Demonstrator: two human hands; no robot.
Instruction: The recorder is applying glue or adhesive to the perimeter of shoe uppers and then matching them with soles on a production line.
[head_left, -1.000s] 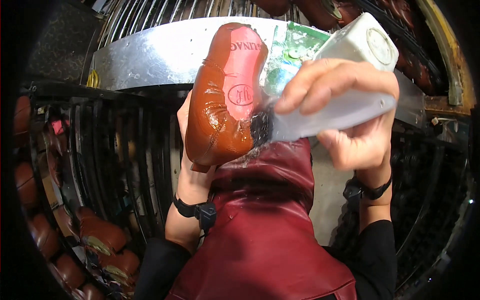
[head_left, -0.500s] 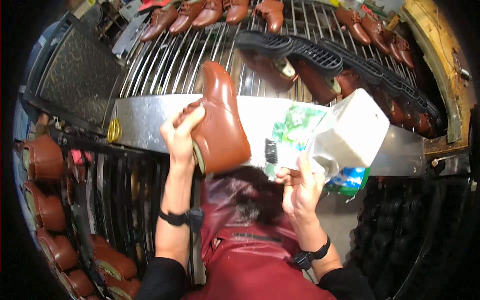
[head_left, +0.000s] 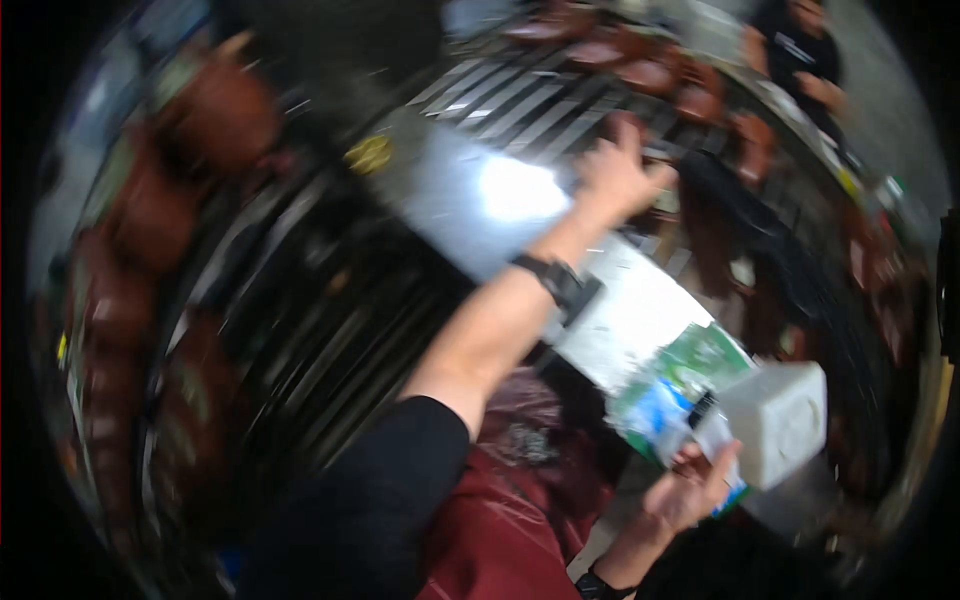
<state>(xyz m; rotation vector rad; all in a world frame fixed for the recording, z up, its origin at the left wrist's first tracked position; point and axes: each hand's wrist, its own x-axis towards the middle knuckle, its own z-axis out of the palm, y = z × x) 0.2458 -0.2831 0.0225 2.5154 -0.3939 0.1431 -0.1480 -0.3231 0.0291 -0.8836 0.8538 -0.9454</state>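
Note:
My left hand [head_left: 620, 180] reaches far over the metal bars, at a small brown leather piece [head_left: 626, 128], probably the boot. Motion smears its fingers, so whether they grip it is unclear. Lower right, my right hand [head_left: 690, 490] is closed round the pale handle of a small brush with black bristles [head_left: 703, 408]. Beside that hand is a white plastic container [head_left: 775, 420], its squarish end showing. A green and blue printed plastic bag [head_left: 690, 365] lies on the pale worktop [head_left: 640, 310] by the brush.
Brown shoes [head_left: 650, 75] line the far end of the rack bars [head_left: 530, 100]. Black soles [head_left: 760, 215] run along its right side. Brown boots [head_left: 215, 115] stand at left. A yellow coil [head_left: 368, 154] lies by the metal surface. Another person [head_left: 805, 60] is at upper right.
My left hand has carried the brown boot away from me to the rack bars. The view has swung left. My right hand keeps the brush beside the white container.

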